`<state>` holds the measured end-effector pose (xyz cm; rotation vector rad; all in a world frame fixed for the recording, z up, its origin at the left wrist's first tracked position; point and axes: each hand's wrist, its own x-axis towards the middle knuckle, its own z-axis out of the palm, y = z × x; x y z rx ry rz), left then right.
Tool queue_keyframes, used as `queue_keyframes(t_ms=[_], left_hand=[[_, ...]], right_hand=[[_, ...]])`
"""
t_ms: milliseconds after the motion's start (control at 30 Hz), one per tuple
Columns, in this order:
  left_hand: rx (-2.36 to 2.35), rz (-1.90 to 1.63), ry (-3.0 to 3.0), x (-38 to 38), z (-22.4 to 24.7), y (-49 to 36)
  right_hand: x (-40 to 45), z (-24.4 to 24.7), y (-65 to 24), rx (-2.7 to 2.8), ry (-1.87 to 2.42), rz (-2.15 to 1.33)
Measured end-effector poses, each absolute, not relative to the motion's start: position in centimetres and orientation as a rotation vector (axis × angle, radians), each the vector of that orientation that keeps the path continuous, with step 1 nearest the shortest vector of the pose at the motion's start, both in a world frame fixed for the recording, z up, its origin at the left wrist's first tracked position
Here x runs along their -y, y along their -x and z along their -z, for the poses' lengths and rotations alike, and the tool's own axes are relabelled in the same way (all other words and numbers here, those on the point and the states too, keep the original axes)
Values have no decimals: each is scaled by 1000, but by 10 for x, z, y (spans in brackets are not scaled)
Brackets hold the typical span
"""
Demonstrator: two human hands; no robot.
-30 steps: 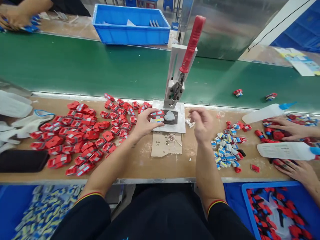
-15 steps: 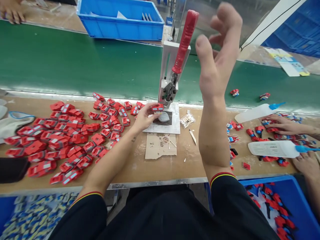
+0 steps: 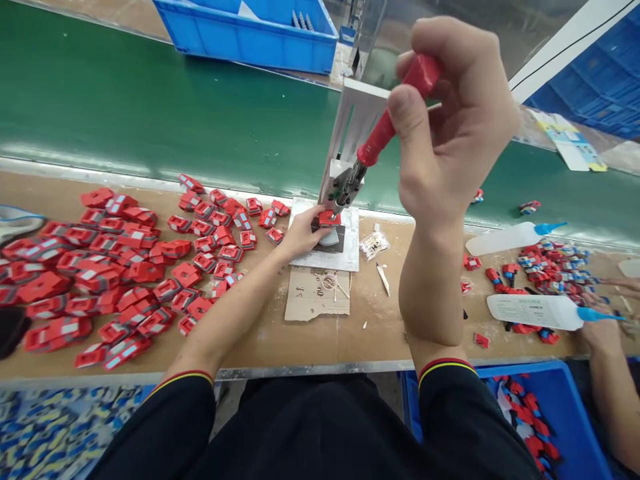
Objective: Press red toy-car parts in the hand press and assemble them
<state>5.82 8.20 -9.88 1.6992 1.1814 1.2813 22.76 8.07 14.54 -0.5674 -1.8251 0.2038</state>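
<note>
A small hand press (image 3: 350,143) stands on a white base plate (image 3: 350,250) at the bench's far edge. My right hand (image 3: 453,117) is closed around its red lever handle (image 3: 385,130), which leans to the right. My left hand (image 3: 303,235) holds a small red toy-car part (image 3: 329,218) on the grey fixture under the press head. A large pile of red toy-car parts (image 3: 115,257) lies left of my left arm.
A green conveyor belt (image 3: 150,113) runs behind the bench, with a blue bin (image 3: 240,33) beyond it. Another person's hand (image 3: 600,330) and white glue bottles (image 3: 530,310) are at the right among more parts. A blue bin (image 3: 560,413) sits low right. Cardboard (image 3: 317,297) lies before the press.
My right hand rose from the bench, reached the red lever and closed on it; the lever now tilts further right. My left hand set the red part onto the fixture.
</note>
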Motion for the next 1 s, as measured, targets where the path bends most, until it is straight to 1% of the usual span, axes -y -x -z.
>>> queue_keyframes(t_ms=[133, 200, 400, 533, 633, 733, 833, 1000], left_hand=[[-1207, -1281, -1701, -82, 100, -61], [-1206, -1280, -1724, -80, 99, -61], [-1201, -1284, -1737, -74, 95, -63], [-1218, -1281, -1741, -74, 93, -64], [-1214, -1270, -1752, -74, 92, -64], [-1195, -1278, -1759, -74, 92, -64], [-1177, -1292, -1757, -75, 94, -63], [-1161, -1298, -1780, -76, 96, -63]], right_hand=[[-66, -122, -234, 1820, 422, -100], [-57, -105, -239, 1855, 387, -102], [-37, -46, -260, 1985, 693, -160], [-29, -16, -278, 2024, 706, -152], [-27, -3, -288, 2087, 622, -83], [-26, 5, -294, 2152, 550, -103], [-26, 10, -294, 2214, 572, -112], [-24, 14, -289, 2207, 438, 1]])
